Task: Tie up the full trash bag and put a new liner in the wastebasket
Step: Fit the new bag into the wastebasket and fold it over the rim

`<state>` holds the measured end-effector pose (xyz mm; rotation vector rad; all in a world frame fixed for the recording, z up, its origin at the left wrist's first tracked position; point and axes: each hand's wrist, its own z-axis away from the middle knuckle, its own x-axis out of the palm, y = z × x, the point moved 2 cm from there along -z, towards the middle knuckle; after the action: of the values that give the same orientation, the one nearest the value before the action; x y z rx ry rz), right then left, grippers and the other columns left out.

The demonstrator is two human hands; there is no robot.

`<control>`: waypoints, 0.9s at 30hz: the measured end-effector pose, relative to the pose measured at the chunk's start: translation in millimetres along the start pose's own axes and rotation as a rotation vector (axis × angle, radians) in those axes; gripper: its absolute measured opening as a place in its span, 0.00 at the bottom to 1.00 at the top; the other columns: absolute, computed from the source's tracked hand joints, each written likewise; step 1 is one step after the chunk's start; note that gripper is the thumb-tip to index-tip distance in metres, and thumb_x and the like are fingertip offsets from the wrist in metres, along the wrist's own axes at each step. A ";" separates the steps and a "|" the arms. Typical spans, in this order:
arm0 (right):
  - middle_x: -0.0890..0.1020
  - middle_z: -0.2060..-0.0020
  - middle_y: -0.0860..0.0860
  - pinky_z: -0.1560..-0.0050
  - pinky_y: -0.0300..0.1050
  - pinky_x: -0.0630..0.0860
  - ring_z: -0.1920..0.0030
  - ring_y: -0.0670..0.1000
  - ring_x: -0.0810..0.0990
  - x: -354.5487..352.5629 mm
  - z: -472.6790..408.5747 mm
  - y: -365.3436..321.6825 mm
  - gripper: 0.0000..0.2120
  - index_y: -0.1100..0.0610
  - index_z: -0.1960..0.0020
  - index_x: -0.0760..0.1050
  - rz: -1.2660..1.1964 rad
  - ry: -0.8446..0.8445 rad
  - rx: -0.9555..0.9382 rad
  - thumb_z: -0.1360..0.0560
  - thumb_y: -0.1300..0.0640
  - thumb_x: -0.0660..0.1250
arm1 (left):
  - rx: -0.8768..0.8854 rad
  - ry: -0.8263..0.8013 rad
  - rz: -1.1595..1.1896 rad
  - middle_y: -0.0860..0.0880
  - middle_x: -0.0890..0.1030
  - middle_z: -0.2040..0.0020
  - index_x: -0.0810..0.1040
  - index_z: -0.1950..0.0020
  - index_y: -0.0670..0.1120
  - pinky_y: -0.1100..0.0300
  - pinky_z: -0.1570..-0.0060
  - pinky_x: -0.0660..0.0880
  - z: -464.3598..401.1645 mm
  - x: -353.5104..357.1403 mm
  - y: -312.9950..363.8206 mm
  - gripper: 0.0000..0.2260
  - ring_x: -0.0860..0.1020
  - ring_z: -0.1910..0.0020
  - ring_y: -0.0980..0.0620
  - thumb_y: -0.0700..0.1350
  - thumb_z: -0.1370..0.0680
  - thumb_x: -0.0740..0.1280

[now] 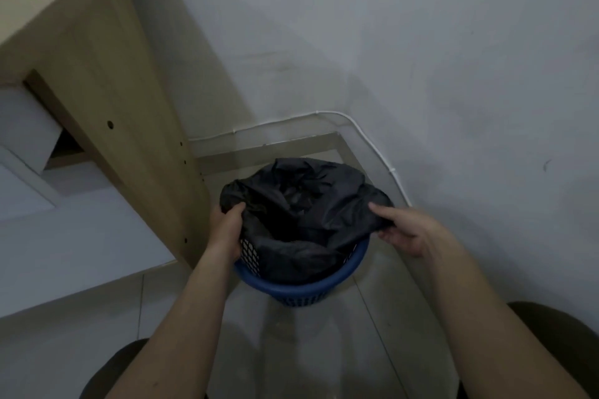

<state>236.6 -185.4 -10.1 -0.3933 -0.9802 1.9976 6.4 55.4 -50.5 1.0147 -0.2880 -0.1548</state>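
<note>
A blue plastic mesh wastebasket (301, 291) stands on the tiled floor in the corner. A black trash bag (304, 204) fills it, its crumpled edges draped over the rim. My left hand (227, 227) grips the bag's edge at the basket's left side. At the right side, my right hand (408, 230) pinches the bag's edge between thumb and fingers, lifted slightly off the rim. The basket's far rim is hidden by the bag.
A wooden cabinet side panel (129, 107) stands just left of the basket. White walls (421, 58) close the corner behind and to the right, with a white cable (382, 155) running along the base. My knees (551, 327) frame the bottom of the view.
</note>
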 end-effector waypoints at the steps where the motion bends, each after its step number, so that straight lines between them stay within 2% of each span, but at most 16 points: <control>1: 0.84 0.57 0.53 0.64 0.41 0.73 0.59 0.50 0.79 -0.7 3.2 6.1 0.08 0.60 0.47 0.78 0.092 -0.001 0.016 0.24 0.60 0.72 | 0.006 -0.013 -0.017 0.44 0.80 0.42 0.70 0.29 0.45 0.52 0.52 0.80 1.7 -0.4 -1.2 0.21 0.80 0.47 0.44 0.44 0.21 0.69; 3: 0.82 0.57 0.53 0.63 0.43 0.70 0.60 0.51 0.78 0.2 6.8 19.9 0.08 0.59 0.46 0.77 0.199 0.062 0.054 0.23 0.59 0.73 | 0.031 -0.041 -0.077 0.45 0.80 0.42 0.71 0.30 0.46 0.50 0.48 0.79 5.1 2.2 -1.0 0.20 0.80 0.46 0.45 0.45 0.21 0.69; 5: 0.82 0.55 0.53 0.59 0.46 0.73 0.58 0.52 0.78 2.0 5.1 33.5 0.08 0.57 0.44 0.76 0.173 0.131 0.059 0.22 0.57 0.70 | 0.102 -0.041 -0.244 0.46 0.79 0.43 0.72 0.35 0.48 0.51 0.46 0.79 10.4 3.7 2.4 0.14 0.79 0.48 0.47 0.46 0.20 0.67; 7: 0.82 0.49 0.54 0.53 0.50 0.76 0.54 0.54 0.79 5.4 6.7 43.3 0.06 0.54 0.45 0.76 0.108 0.169 0.040 0.21 0.57 0.69 | 0.195 0.007 -0.540 0.45 0.79 0.43 0.73 0.41 0.48 0.51 0.47 0.78 16.3 0.9 8.8 0.08 0.78 0.50 0.48 0.46 0.19 0.63; 9: 0.81 0.45 0.53 0.49 0.53 0.76 0.49 0.55 0.78 10.0 8.4 56.0 0.08 0.52 0.42 0.75 0.046 0.215 0.016 0.20 0.57 0.68 | 0.218 0.079 -0.876 0.44 0.77 0.41 0.73 0.39 0.46 0.48 0.45 0.77 17.3 -10.0 11.6 0.11 0.77 0.47 0.45 0.48 0.19 0.60; 10: 0.80 0.44 0.53 0.48 0.54 0.76 0.48 0.56 0.78 14.9 9.9 63.3 0.09 0.50 0.39 0.74 0.010 0.237 -0.014 0.19 0.57 0.66 | 0.196 0.089 -0.966 0.43 0.76 0.40 0.72 0.36 0.45 0.48 0.44 0.77 18.2 -14.2 11.2 0.14 0.76 0.46 0.43 0.50 0.18 0.58; 11: 0.80 0.42 0.53 0.47 0.55 0.78 0.47 0.57 0.79 21.7 10.6 70.0 0.10 0.49 0.38 0.73 -0.017 0.269 -0.068 0.18 0.56 0.64 | 0.181 0.064 -0.977 0.44 0.75 0.39 0.71 0.33 0.45 0.50 0.45 0.76 20.5 -14.7 10.1 0.15 0.76 0.46 0.43 0.50 0.17 0.57; 13: 0.77 0.36 0.54 0.39 0.55 0.76 0.40 0.58 0.77 37.5 11.5 81.6 0.15 0.55 0.31 0.71 0.062 0.381 -0.186 0.16 0.54 0.59 | 0.157 0.003 -0.820 0.48 0.73 0.38 0.67 0.28 0.43 0.55 0.45 0.72 29.6 -9.3 3.8 0.17 0.75 0.43 0.44 0.48 0.15 0.55; 15: 0.73 0.31 0.57 0.32 0.56 0.71 0.32 0.61 0.73 53.3 13.2 85.9 0.21 0.61 0.26 0.67 0.150 0.512 -0.255 0.15 0.52 0.57 | 0.179 0.031 -0.662 0.52 0.70 0.36 0.65 0.26 0.44 0.53 0.40 0.71 33.6 -2.6 -4.3 0.18 0.73 0.37 0.43 0.49 0.15 0.54; 16: 0.72 0.30 0.58 0.30 0.55 0.70 0.30 0.61 0.71 59.4 13.6 86.0 0.22 0.62 0.25 0.66 0.147 0.546 -0.278 0.15 0.53 0.57 | 0.192 0.060 -0.611 0.51 0.71 0.33 0.66 0.27 0.45 0.51 0.38 0.71 32.2 -1.1 -7.3 0.18 0.73 0.36 0.43 0.50 0.15 0.55; 18: 0.69 0.28 0.58 0.30 0.52 0.69 0.29 0.61 0.70 66.8 11.1 81.4 0.22 0.63 0.24 0.64 0.117 0.559 -0.328 0.15 0.53 0.57 | 0.190 0.107 -0.529 0.47 0.73 0.32 0.67 0.28 0.46 0.47 0.36 0.72 29.1 0.5 -9.1 0.19 0.74 0.37 0.44 0.52 0.16 0.55; 21: 0.71 0.31 0.59 0.36 0.50 0.72 0.35 0.59 0.74 68.6 0.1 65.2 0.22 0.61 0.28 0.68 0.173 0.496 -0.362 0.17 0.51 0.62 | 0.164 0.123 -0.436 0.50 0.74 0.36 0.68 0.27 0.46 0.53 0.42 0.73 19.4 -1.1 -8.8 0.20 0.75 0.40 0.47 0.53 0.16 0.58; 22: 0.71 0.31 0.58 0.37 0.49 0.72 0.37 0.59 0.75 67.7 -3.2 59.2 0.22 0.61 0.29 0.69 0.213 0.466 -0.349 0.18 0.51 0.64 | 0.157 0.117 -0.444 0.50 0.75 0.37 0.69 0.28 0.46 0.54 0.45 0.73 16.4 -2.2 -10.1 0.19 0.76 0.43 0.48 0.52 0.17 0.60; 24: 0.68 0.32 0.59 0.36 0.51 0.73 0.40 0.60 0.74 62.7 -5.9 49.8 0.20 0.61 0.33 0.71 0.348 0.426 -0.264 0.20 0.52 0.67 | 0.161 0.149 -0.603 0.47 0.75 0.36 0.72 0.31 0.46 0.54 0.47 0.74 16.3 -3.6 -12.6 0.18 0.76 0.44 0.46 0.51 0.18 0.62; 26: 0.67 0.35 0.59 0.38 0.52 0.73 0.38 0.63 0.71 52.3 -0.7 43.9 0.13 0.58 0.40 0.74 0.599 0.464 -0.200 0.22 0.53 0.66 | 0.206 0.252 -0.809 0.45 0.73 0.35 0.74 0.35 0.46 0.51 0.42 0.73 21.4 -8.7 -12.7 0.15 0.74 0.40 0.42 0.51 0.18 0.61; 27: 0.70 0.37 0.59 0.41 0.50 0.73 0.38 0.63 0.71 48.0 4.4 41.1 0.10 0.57 0.44 0.75 0.702 0.471 -0.199 0.23 0.54 0.64 | 0.238 0.256 -0.835 0.44 0.74 0.37 0.74 0.36 0.46 0.50 0.41 0.73 24.8 -11.1 -10.8 0.13 0.74 0.41 0.42 0.51 0.17 0.59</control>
<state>182.9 -162.4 -34.6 -1.4044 -0.7925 2.2391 -11.7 32.5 -49.3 1.3305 0.3771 -0.7515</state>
